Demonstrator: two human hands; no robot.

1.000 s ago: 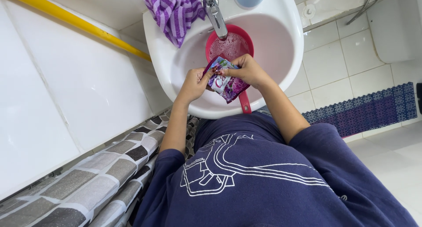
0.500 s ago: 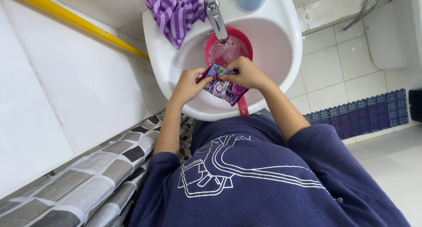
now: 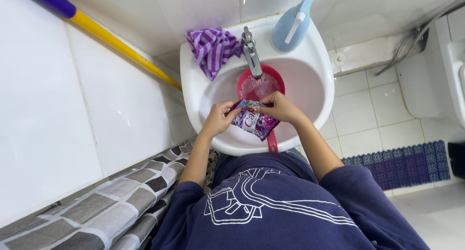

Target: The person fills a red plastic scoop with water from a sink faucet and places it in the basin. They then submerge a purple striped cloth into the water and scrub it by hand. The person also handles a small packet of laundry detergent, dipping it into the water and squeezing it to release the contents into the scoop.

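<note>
Over the white sink (image 3: 319,105), both hands pinch the top edge of a small purple sachet (image 3: 253,124). At the packet's left corner, the left hand (image 3: 219,118) closes thumb and fingers on it; the right hand (image 3: 281,107) grips the same edge just beside it, fingers curled tight. Below the hands the sachet hangs. Just beyond the right hand sits a pink scoop (image 3: 261,85) holding foamy water, under the metal tap (image 3: 251,51). Farther past the left hand, a purple striped cloth (image 3: 212,49) drapes over the sink rim. A blue brush (image 3: 293,27) lies on the rim beyond the right hand.
</note>
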